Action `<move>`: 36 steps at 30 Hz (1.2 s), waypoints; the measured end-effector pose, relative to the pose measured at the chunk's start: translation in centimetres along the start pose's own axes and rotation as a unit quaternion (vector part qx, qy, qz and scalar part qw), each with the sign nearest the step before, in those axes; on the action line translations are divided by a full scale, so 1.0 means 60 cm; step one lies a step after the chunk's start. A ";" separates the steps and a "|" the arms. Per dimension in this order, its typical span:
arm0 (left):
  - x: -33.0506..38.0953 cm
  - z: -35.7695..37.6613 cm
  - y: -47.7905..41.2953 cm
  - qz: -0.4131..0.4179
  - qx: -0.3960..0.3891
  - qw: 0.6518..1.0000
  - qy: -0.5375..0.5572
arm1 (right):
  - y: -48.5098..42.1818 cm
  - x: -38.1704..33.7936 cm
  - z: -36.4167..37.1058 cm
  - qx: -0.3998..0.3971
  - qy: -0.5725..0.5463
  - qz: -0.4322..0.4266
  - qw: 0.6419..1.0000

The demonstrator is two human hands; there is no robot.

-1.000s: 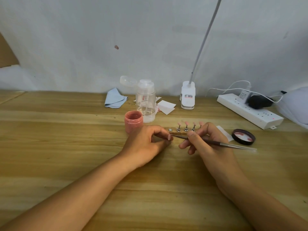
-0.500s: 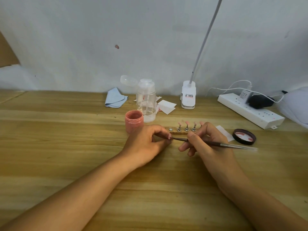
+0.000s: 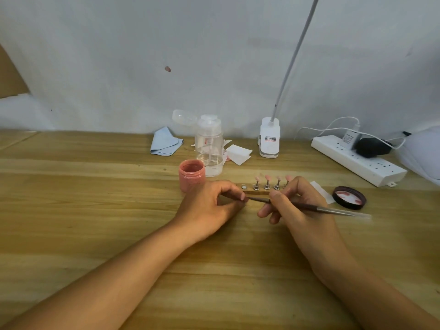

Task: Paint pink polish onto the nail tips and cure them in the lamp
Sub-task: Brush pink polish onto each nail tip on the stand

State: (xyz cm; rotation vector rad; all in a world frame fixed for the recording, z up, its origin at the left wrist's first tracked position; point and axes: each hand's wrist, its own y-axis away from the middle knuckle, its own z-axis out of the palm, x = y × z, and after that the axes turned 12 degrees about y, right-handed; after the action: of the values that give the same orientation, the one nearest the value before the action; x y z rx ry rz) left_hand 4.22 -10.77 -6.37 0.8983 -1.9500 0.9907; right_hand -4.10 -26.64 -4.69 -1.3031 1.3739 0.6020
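1. Spanning the lower view, a light wooden table (image 3: 71,210) carries everything.
2. At its back right lies a long white power strip (image 3: 357,160) with plugs in it.
3. A white clip-on lamp (image 3: 269,139) with a thin grey neck stands by the wall, near the middle.
4. A clear plastic pump bottle (image 3: 209,148) stands left of the lamp, just behind the jar.
5. The left hand (image 3: 207,210) rests on the table, fingers curled, forefinger and thumb drawn together at the brush's tip. What they pinch is hidden, so I cannot tell.
6. The right hand (image 3: 297,206) pinches a slim dark brush with a silver end (image 3: 328,210) between thumb and forefinger, pointing it left.
7. An open round jar of pink polish (image 3: 191,175) stands just beyond the left hand.
8. Its round black lid (image 3: 349,197) lies upturned, right of the right hand.
9. A narrow wooden strip (image 3: 256,192) lies between and behind the hands.
10. Small pink nail tips (image 3: 267,177) stand on metal holders along that strip.
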 end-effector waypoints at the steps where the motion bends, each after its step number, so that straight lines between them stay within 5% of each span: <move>1: 0.000 0.000 0.001 0.000 0.000 1.000 0.001 | 0.000 0.000 0.000 0.009 -0.003 -0.007 1.000; 14: -0.002 0.000 0.000 0.013 0.008 0.999 0.038 | 0.001 -0.004 -0.006 0.016 -0.068 0.019 0.997; 36: 0.000 0.002 0.002 0.000 0.006 0.999 0.041 | 0.003 -0.007 -0.002 -0.010 0.001 0.019 1.000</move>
State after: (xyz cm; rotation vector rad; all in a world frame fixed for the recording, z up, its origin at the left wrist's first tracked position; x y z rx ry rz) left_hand 4.09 -10.79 -6.48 0.8513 -1.8775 1.0250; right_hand -4.41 -26.52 -4.32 -1.2968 1.4013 0.6421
